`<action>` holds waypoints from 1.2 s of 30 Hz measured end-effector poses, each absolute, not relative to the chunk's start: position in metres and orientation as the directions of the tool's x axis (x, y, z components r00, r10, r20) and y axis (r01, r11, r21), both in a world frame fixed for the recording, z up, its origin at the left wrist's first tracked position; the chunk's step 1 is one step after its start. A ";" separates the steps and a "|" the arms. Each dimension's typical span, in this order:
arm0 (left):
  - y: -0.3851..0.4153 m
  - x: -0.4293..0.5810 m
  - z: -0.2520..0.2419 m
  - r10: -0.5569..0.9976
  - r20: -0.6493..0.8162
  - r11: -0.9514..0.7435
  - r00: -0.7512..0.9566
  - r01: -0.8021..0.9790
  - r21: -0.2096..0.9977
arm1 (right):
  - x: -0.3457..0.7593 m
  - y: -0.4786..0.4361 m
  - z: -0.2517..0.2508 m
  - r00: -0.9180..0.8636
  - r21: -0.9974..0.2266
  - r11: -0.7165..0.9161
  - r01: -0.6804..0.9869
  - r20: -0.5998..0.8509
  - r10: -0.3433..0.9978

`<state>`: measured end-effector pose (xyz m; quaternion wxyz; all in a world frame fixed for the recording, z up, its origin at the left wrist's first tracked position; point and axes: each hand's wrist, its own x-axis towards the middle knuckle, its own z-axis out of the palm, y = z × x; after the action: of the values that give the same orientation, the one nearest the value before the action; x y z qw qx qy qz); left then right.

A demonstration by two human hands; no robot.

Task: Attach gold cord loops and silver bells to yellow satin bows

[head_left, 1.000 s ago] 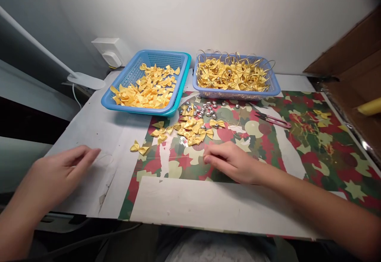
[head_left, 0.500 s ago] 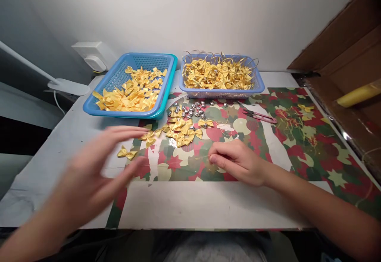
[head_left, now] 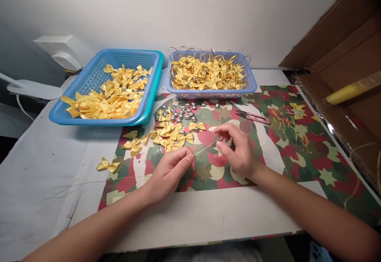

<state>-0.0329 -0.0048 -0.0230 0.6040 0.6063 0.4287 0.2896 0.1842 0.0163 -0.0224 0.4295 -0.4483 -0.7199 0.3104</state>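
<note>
My left hand (head_left: 172, 171) is closed in a pinch on a thin gold cord (head_left: 205, 148), low over the patterned sheet. The cord slants up from its fingertips toward my right hand (head_left: 238, 151). There my thumb and forefinger stand apart, with the cord passing near the gap. A long strand trails left from beneath my left hand. Just beyond both hands lie a loose pile of yellow satin bows (head_left: 169, 133), one bow with a small silver bell (head_left: 196, 127), and several more silver bells (head_left: 187, 111).
Behind stand a blue basket (head_left: 56, 113) of bows and a smaller basket (head_left: 253, 87) of bows with gold cord loops. Pink thread snips (head_left: 256, 117) lie right of the bells, with thread scraps (head_left: 287, 123) farther right. A cardboard box (head_left: 333, 48) borders the right side.
My left hand has come in from the left and now pinches the cord. My right hand has loosened its pinch and lifted slightly away. The view has shifted somewhat right.
</note>
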 end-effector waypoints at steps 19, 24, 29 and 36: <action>-0.006 -0.029 -0.020 0.842 -0.141 0.060 0.521 0.169 0.984 | 0.161 0.001 -0.029 -0.265 -0.688 0.552 0.471 0.487 0.832; -0.006 -0.028 -0.019 0.830 -0.175 0.093 0.530 0.178 0.980 | 0.161 0.001 -0.029 -0.219 -0.675 0.565 0.474 0.531 0.818; -0.004 -0.027 -0.017 0.842 -0.181 0.068 0.509 0.233 0.970 | 0.161 0.001 -0.029 -0.193 -0.660 0.562 0.499 0.547 0.815; -0.005 -0.028 -0.017 0.861 -0.205 0.087 0.466 0.262 0.961 | 0.162 0.003 -0.031 -0.164 -0.667 0.526 0.527 0.527 0.834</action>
<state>-0.0275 -0.0047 -0.0165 0.5846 0.6254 0.4490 0.2559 0.1621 0.0028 -0.0311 0.4572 -0.4571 -0.7443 0.1674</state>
